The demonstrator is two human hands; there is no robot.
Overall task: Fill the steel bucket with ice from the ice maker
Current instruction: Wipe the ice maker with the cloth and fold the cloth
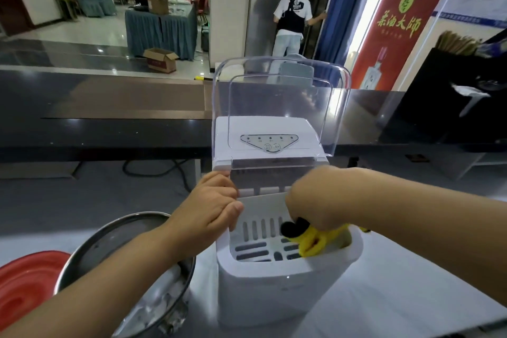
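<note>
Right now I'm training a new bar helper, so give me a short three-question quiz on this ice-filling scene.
1. True or false: the clear plastic lid of the white ice maker is shut.
2. Which hand grips the yellow tool inside it? A) left hand B) right hand
3. Fill in: the round steel bucket stands on the ice maker's ____ side.
Key: 1 false; 2 B; 3 left.

A white plastic box-shaped ice maker [274,296] stands upright, its transparent hinged lid [279,107] raised at its twelve o'clock. A white slotted basket [258,208] shows in the open bay. At its eight o'clock, just beside it, a round polished steel bucket [115,241] holds clear ice cubes [162,302] low inside.
</note>
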